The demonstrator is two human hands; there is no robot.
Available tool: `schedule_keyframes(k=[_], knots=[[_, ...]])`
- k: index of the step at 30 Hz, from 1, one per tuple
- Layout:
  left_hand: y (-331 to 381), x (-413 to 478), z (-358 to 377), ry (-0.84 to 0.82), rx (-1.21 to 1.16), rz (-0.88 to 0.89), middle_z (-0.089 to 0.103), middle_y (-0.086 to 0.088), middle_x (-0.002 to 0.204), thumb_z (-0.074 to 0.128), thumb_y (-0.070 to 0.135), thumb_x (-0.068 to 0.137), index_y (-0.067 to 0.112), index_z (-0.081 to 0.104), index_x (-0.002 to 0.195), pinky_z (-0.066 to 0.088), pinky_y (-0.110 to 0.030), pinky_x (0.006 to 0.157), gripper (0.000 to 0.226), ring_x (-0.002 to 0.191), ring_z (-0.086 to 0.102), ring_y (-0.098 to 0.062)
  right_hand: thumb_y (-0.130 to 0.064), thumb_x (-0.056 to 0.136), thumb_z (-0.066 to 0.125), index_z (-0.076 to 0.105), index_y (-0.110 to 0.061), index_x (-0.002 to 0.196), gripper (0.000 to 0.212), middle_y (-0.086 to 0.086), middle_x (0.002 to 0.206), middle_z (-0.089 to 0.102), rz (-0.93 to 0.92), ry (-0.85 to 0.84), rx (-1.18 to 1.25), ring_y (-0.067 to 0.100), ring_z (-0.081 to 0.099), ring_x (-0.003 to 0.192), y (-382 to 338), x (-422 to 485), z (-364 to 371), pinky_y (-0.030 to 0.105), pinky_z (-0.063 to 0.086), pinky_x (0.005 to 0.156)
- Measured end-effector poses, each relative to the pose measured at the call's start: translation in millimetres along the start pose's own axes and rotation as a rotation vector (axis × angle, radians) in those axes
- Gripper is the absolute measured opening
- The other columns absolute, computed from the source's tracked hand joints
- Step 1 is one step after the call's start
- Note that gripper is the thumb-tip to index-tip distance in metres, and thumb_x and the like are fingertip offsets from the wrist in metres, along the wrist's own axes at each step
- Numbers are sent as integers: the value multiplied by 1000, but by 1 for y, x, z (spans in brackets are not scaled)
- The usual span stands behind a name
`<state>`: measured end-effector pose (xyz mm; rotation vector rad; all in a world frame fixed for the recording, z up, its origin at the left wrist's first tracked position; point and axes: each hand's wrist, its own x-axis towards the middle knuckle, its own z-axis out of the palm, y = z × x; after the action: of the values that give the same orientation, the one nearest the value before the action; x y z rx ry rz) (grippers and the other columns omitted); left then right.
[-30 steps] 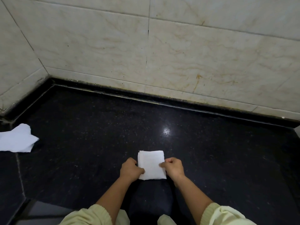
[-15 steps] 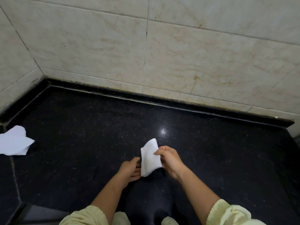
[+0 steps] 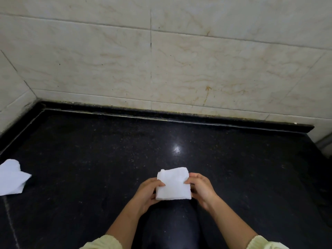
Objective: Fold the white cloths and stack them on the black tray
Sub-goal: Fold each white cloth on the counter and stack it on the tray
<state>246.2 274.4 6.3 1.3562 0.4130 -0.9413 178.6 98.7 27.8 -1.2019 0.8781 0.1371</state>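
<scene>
A small folded white cloth [image 3: 173,184] is held between both hands just above the black stone counter [image 3: 89,159], near its front edge. My left hand [image 3: 146,193] grips its left side with the thumb on top. My right hand [image 3: 201,187] pinches its right edge. A second white cloth [image 3: 11,177], loose and unfolded, lies on the counter at the far left, partly cut off by the frame. No black tray shows in this view.
Cream marble-look wall tiles [image 3: 161,60] rise behind the counter and on the left, meeting in a corner. The counter's raised black back lip [image 3: 179,116] runs along the wall. A pipe [image 3: 325,142] shows at the right edge.
The cloth lay flat under both hands, then my right hand lifted and flipped it over; now both hands hold it as a thicker folded square. The camera view has tilted slightly.
</scene>
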Motion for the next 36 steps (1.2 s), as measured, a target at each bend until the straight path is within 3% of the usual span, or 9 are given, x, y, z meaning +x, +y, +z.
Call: schedule_keyframes(k=[8, 12, 21, 29, 36], knots=[[31, 0, 50, -159, 241, 89, 70, -9, 107, 62, 7, 82, 16, 62, 111, 57, -37, 74, 31, 97, 68, -25, 7, 76, 61, 65, -6, 109, 35, 14, 101, 74, -41, 79, 137, 31, 69, 93, -16, -10, -45, 34, 55, 65], [38, -7, 107, -234, 283, 157, 73, -10, 102, 62, 4, 83, 10, 61, 110, 57, -32, 68, 28, 90, 71, -22, 8, 77, 60, 65, -7, 106, 34, 16, 101, 73, -100, 149, 176, 29, 69, 89, -36, -26, -95, 33, 54, 62], [16, -45, 273, -339, 353, 235, 74, -5, 98, 65, 7, 84, 12, 63, 110, 58, -36, 80, 27, 88, 71, -18, 4, 78, 62, 66, -9, 109, 34, 14, 105, 71, -240, 246, 178, 30, 67, 96, -77, -82, -255, 37, 57, 69], [-20, -93, 436, -464, 381, 248, 72, -8, 99, 65, 9, 83, 10, 65, 111, 54, -28, 60, 29, 83, 69, -18, 4, 76, 62, 67, -9, 107, 34, 15, 105, 70, -358, 379, 214, 28, 66, 90, -99, -147, -406, 29, 51, 60], [-34, -120, 549, -589, 436, 262, 69, -4, 102, 64, 10, 82, 17, 63, 116, 52, -25, 55, 35, 81, 66, -15, 1, 77, 60, 68, -9, 112, 37, 13, 108, 70, -394, 449, 309, 26, 66, 90, -122, -184, -508, 24, 50, 52]])
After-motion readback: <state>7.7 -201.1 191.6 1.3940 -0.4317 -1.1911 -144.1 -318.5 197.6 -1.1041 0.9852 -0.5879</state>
